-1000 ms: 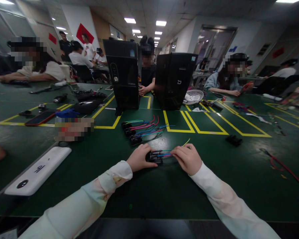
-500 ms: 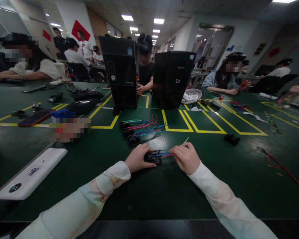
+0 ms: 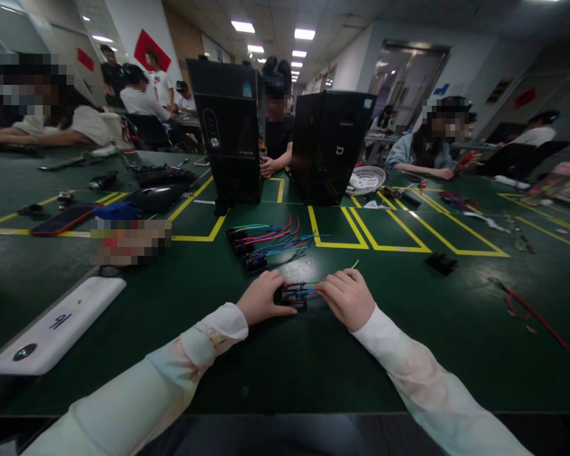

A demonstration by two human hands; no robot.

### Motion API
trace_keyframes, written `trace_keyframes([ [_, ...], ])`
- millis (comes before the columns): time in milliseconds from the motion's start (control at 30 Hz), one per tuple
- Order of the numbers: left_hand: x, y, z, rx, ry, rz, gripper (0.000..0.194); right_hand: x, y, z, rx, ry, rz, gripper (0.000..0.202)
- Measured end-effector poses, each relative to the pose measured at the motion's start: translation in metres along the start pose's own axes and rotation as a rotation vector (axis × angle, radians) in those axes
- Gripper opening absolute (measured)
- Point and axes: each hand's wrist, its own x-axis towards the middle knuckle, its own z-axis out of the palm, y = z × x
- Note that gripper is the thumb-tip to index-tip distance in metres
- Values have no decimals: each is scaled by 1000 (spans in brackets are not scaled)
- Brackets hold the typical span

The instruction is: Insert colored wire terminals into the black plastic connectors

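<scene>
Near the front middle of the green table, my left hand (image 3: 265,299) grips a small black plastic connector (image 3: 294,296) between thumb and fingers. Thin coloured wires (image 3: 310,291), blue, green and pink, run from its right side. My right hand (image 3: 346,296) pinches these wires close to the connector, and a yellow-green end (image 3: 356,263) sticks out beyond the fingers. Just behind my left hand lie several similar black connectors (image 3: 255,263), side by side, their coloured wires (image 3: 285,237) pointing right. My fingers hide part of the held connector and wires.
Two black computer towers (image 3: 228,139) stand ahead, with a person (image 3: 278,139) behind them. A white phone-like device (image 3: 59,326) lies left. To the right are a black part (image 3: 441,263), a red cable (image 3: 534,313) and a white basket (image 3: 367,180). Yellow tape (image 3: 389,250) marks the table.
My right hand has slid slightly left along the wires, closer to the connector. Less wire shows between my hands. My left hand keeps its hold.
</scene>
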Motion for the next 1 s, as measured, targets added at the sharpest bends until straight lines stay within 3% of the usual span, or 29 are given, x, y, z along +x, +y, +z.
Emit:
trace_keyframes([
  [267,0,0,0,23,-9,-15,56,1,5,3,58,-94,-96,22],
  [500,0,0,-1,17,-20,-9,57,5,-3,2,40,-9,-10,20],
  [733,-1,-1,-2,16,-32,-1,57,1,0,6,202,-142,-33,20],
  [900,0,-1,-2,10,-32,15,55,5,-4,4,130,-57,-24,19],
  [1000,0,-2,-1,14,-33,19,56,5,-5,4,134,-75,-30,17],
])
